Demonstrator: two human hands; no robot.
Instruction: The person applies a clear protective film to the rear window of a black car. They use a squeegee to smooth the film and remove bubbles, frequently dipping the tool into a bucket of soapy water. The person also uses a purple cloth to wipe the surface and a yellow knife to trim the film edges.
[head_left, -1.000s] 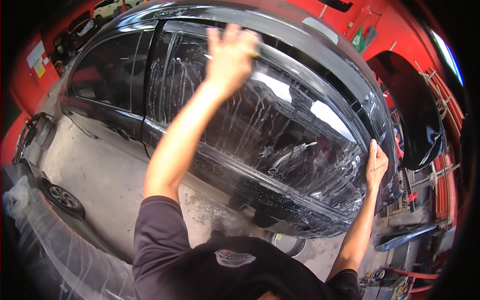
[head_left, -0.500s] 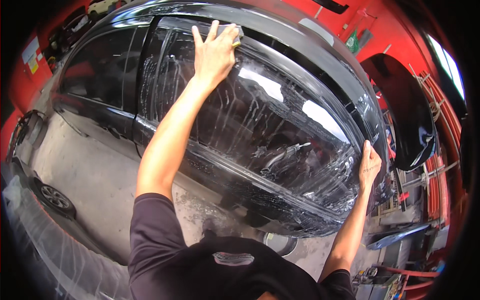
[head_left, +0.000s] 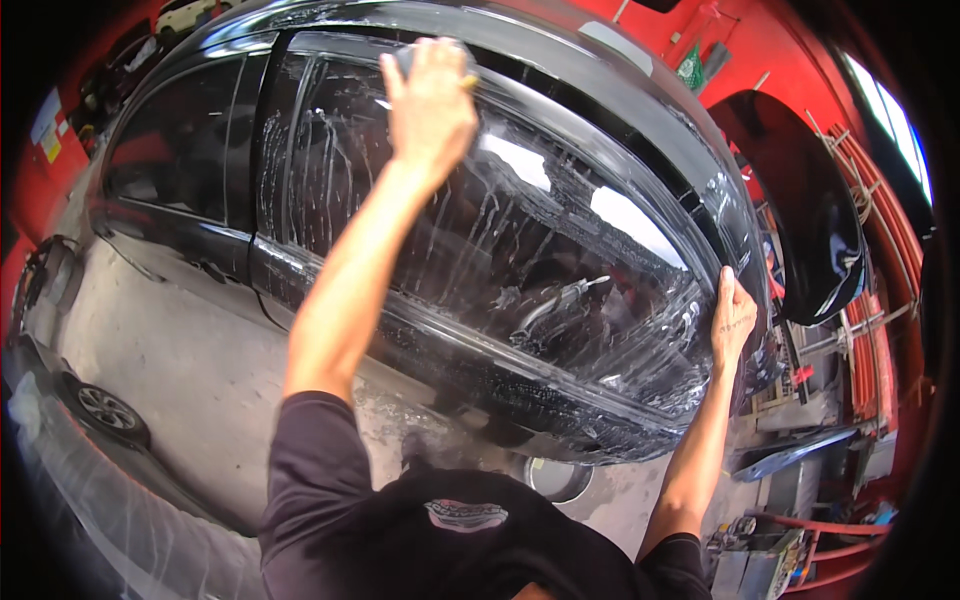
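The left hand [head_left: 432, 110], fingers nearly together over a held pad [head_left: 469, 82], has slid slightly rightward along the door [head_left: 450, 350]'s upper frame [head_left: 560, 120], which suggests rubbing; the right hand [head_left: 733, 318] still grips the door's edge.

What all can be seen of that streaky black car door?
The door is glossy black and looks like painted metal, standing upright. Its dark window carries whitish drips and smears, with bright reflections toward the upper right. Pale smears also mark the panel below the glass. At the top of the window frame, the person's left grip holds a pad with a yellow edge; the right grip clasps the frame's right-hand edge. Whether it is latched is unclear.
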